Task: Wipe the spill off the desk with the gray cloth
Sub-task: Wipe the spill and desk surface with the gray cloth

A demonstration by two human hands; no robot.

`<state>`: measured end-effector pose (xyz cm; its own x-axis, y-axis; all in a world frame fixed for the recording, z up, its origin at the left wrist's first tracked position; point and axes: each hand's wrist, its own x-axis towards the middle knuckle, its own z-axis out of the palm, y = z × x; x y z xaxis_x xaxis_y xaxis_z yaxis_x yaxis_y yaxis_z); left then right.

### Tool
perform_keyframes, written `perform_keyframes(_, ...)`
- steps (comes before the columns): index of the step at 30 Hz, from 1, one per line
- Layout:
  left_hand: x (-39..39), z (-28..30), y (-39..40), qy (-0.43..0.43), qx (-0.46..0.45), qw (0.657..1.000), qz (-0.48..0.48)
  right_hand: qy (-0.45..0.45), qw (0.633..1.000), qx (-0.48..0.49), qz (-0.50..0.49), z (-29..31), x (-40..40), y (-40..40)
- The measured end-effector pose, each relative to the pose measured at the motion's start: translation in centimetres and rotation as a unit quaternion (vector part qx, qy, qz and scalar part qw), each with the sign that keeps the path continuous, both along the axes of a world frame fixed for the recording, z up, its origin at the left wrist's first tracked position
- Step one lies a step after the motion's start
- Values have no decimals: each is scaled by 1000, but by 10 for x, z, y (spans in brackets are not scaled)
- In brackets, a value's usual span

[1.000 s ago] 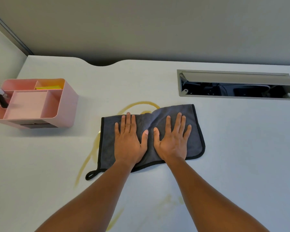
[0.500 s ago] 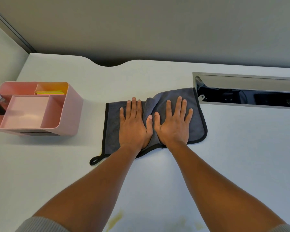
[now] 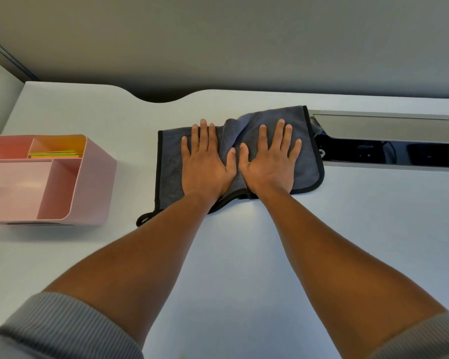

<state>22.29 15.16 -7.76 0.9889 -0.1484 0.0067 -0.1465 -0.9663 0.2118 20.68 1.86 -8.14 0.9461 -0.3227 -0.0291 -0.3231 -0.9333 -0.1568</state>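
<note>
We had the soft gray terry cloth with black piping (image 3: pixel 302 141) spread on the pale, smooth desk (image 3: pixel 244 255), far from us and just beside the recessed metal cable tray (image 3: pixel 389 141), its right edge touching or slightly overhanging the tray's left end. Our left hand (image 3: pixel 205 161) lay flat on the cloth's left half, fingers straight and together, gripping nothing; our right hand (image 3: pixel 270 161) lay flat on the right half, fingers straight and slightly spread, likewise only pressing. Between the two hands the fabric had bunched into a raised fold, which told us it was limp and light and would crumple rather than slide as one sheet. We judged that broad palm pressure suited it better than a pinch, and that the small black hanging loop (image 3: pixel 143 220) at the near left corner was the place to lift it from. No spill showed on the desk around the cloth, except perhaps a faint yellowish speck at the bottom edge of view. A pink plastic desk organizer (image 3: pixel 88 182) holding yellow-green sticky notes (image 3: pixel 53 154) stood well apart on the left.
</note>
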Motion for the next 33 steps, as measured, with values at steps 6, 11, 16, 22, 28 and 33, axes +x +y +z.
perform_keyframes(6, 20, 0, -1, -3, 1, 1000, 2, -3, 1000, -3, 6, 0, 22, -2)
perform_keyframes(11, 16, 0, 1, -5, -9, 1000, -1, 4, 1000, -4, 12, 2, 19, -1)
perform_keyframes(16, -3, -3, 12, -8, -12, 1000, -2, 4, 1000, -3, 29, 0, 1, 8)
perform_keyframes(22, -45, -4, 28, -6, -12, 1000, 16, 10, 999, -3, 53, 1, -35, 26)
perform_keyframes(28, -90, 1, 46, 2, -35, 999, 20, 22, 998, -6, 63, 3, -74, 47)
perform_keyframes(33, -130, 3, 68, 9, -54, 998, 36, 31, 996, -14, 81, 4, -108, 73)
